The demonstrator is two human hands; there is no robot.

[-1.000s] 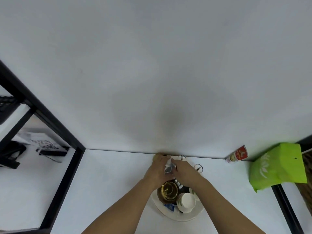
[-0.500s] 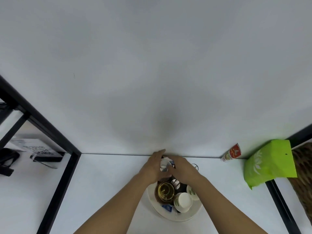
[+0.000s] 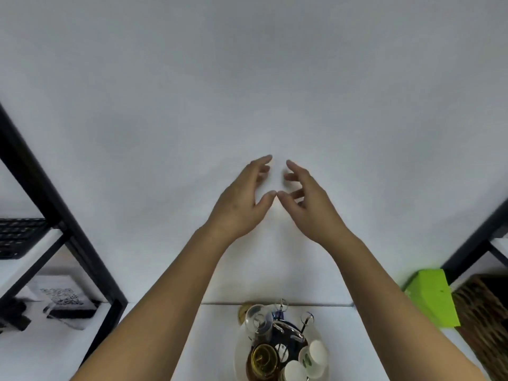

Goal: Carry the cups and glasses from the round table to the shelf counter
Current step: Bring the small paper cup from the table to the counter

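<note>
Both hands are raised in front of the white wall, well above the counter. My left hand and my right hand are open and hold nothing; their thumbs nearly touch. Below them, on the white shelf counter, stands a round white tray with a cup rack. On it sit an upturned clear glass, an amber glass and two upturned white cups.
A bright green bag stands on the counter at the right, next to a brown wicker basket. Black shelf posts frame the bay on both sides. A QR-code card and a keyboard lie in the left bay.
Both hands have let go at the top of the rack and lifted up away from it. The view has tipped upward, so the tray now sits at the bottom edge.
</note>
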